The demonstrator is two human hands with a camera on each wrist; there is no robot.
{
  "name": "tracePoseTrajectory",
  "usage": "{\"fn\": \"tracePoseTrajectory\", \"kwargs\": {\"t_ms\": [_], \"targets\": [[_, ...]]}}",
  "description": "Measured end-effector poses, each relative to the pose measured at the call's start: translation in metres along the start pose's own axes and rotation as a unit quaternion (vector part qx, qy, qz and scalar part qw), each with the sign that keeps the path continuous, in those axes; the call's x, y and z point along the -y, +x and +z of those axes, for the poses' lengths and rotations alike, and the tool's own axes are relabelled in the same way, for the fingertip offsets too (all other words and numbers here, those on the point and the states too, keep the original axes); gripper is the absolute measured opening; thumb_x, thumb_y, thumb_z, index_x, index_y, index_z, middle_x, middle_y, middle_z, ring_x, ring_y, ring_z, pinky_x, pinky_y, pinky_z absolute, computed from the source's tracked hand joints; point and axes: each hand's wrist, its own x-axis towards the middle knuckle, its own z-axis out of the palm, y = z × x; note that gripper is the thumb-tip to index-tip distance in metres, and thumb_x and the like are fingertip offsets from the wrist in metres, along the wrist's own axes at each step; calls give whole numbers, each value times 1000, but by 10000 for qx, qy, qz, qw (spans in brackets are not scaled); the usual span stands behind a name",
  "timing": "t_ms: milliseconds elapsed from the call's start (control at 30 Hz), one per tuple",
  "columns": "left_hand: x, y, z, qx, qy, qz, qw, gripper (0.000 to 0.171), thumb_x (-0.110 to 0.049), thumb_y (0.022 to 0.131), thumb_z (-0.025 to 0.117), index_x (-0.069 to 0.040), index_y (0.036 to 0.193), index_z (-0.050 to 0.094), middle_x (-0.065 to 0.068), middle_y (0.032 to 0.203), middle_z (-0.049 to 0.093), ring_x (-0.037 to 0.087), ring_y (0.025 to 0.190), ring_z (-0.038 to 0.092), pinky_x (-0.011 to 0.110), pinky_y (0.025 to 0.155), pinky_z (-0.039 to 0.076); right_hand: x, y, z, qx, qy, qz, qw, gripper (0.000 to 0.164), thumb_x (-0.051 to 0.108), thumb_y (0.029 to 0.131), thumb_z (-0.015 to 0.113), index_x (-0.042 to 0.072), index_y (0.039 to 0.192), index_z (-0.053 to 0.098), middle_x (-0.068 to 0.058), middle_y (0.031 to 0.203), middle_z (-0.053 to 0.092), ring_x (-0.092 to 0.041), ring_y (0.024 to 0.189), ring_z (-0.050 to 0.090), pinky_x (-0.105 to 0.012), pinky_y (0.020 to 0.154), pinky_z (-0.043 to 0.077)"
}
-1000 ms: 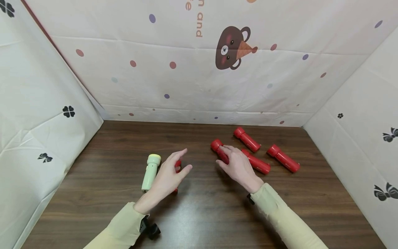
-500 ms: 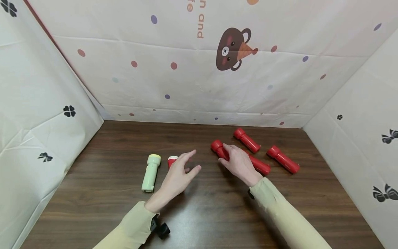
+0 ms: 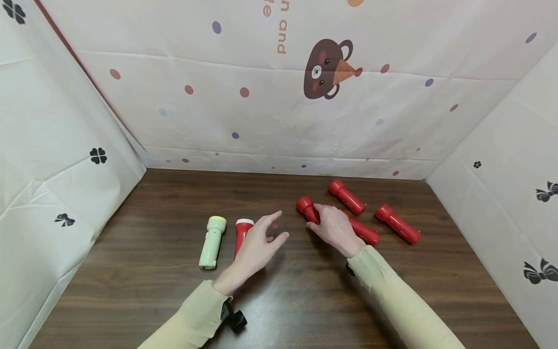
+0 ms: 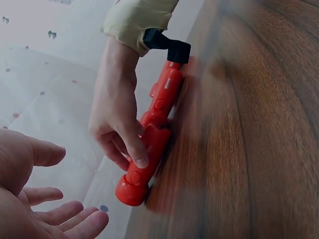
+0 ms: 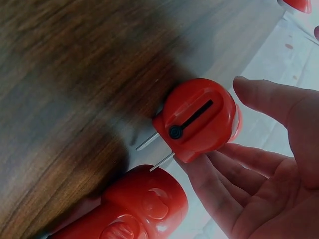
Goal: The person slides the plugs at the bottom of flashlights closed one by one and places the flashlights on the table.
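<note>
My right hand [image 3: 334, 225] holds a red flashlight [image 3: 307, 207], thumb on one side and fingers on the other; it lies on the table. In the right wrist view the tail end of this flashlight [image 5: 197, 117] shows two metal prongs. Touching or just beside it lies a second red flashlight [image 3: 364, 230], partly behind the hand. My left hand [image 3: 258, 246] hovers with spread, relaxed fingers and holds nothing. Below and left of it is a red flashlight with a white rim [image 3: 242, 232], its lower part hidden by the hand. A pale green flashlight [image 3: 211, 245] lies further left.
Two more red flashlights lie at the right, one toward the back [image 3: 347, 196] and one near the right side [image 3: 397, 224]. The dark wooden table [image 3: 279, 310] is bounded by a printed white cloth [image 3: 261, 116] at the back and both sides.
My left hand has moved right, away from the white-rimmed red flashlight, which now shows more. The right hand has stayed at its red flashlight with its fingers settling slightly.
</note>
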Motion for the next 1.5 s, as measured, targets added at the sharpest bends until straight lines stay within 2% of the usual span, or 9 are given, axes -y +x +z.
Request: {"fn": "tracePoseTrajectory", "kwargs": {"t_ms": [267, 367, 567, 800, 1033, 1133, 1267, 1500], "targets": [[-8, 10, 14, 337, -85, 88, 9994, 58, -20, 100, 71, -7, 153, 52, 19, 152, 58, 38, 134, 63, 54, 103, 60, -5, 3, 0, 130, 159, 121, 9997, 47, 23, 91, 82, -1, 128, 67, -7, 84, 67, -20, 70, 56, -32, 63, 47], [-9, 14, 19, 349, 45, 156, 9993, 58, -20, 100, 70, -4, 152, 52, 20, 149, 59, 38, 131, 64, 53, 101, 61, -5, 5, 1, 94, 222, 148, 9996, 47, 24, 90, 83, -1, 127, 68, -7, 83, 67, -20, 69, 56, -31, 62, 46], [-7, 20, 30, 298, 295, 72, 9991, 58, -23, 98, 72, -6, 151, 54, 18, 147, 62, 34, 127, 68, 51, 104, 59, -8, 7, 1, -10, 342, 177, 9993, 42, 25, 90, 82, -1, 122, 70, -8, 81, 68, -20, 67, 56, -31, 61, 45], [-7, 24, 38, 379, 200, -35, 9991, 59, -23, 98, 71, -5, 152, 53, 18, 150, 60, 35, 128, 68, 53, 106, 57, -14, 6, -1, -109, 693, 271, 9972, 41, 24, 91, 81, -1, 122, 72, -8, 80, 69, -18, 66, 57, -28, 61, 44], [-7, 26, 42, 362, 69, -178, 9992, 60, -24, 98, 72, -6, 152, 53, 17, 150, 61, 35, 128, 68, 53, 107, 58, -12, 3, -8, 56, 1346, 332, 9903, 45, 26, 93, 79, -1, 128, 69, -9, 82, 73, -13, 59, 60, -24, 57, 48], [-7, 25, 42, 352, -1, -223, 9991, 61, -24, 98, 72, -6, 152, 52, 17, 151, 60, 35, 128, 68, 53, 106, 58, -11, 1, -11, 105, 1563, 416, 9868, 48, 27, 94, 78, -1, 132, 68, -12, 91, 78, -14, 65, 64, -25, 60, 52], [-6, 25, 43, 320, -111, -234, 9991, 62, -24, 97, 73, -6, 152, 52, 18, 150, 61, 35, 127, 69, 52, 104, 59, -11, -1, -14, 83, 1790, 505, 9825, 49, 28, 95, 77, 0, 133, 67, -15, 108, 80, -20, 81, 72, -29, 69, 60], [-8, 29, 52, 176, -348, -189, 9991, 62, -23, 96, 76, -6, 152, 54, 16, 150, 61, 34, 126, 70, 51, 102, 61, -15, 0, -15, -183, 2224, 467, 9737, 47, 28, 96, 77, -2, 131, 69, -19, 118, 78, -29, 98, 77, -43, 85, 65]]}}
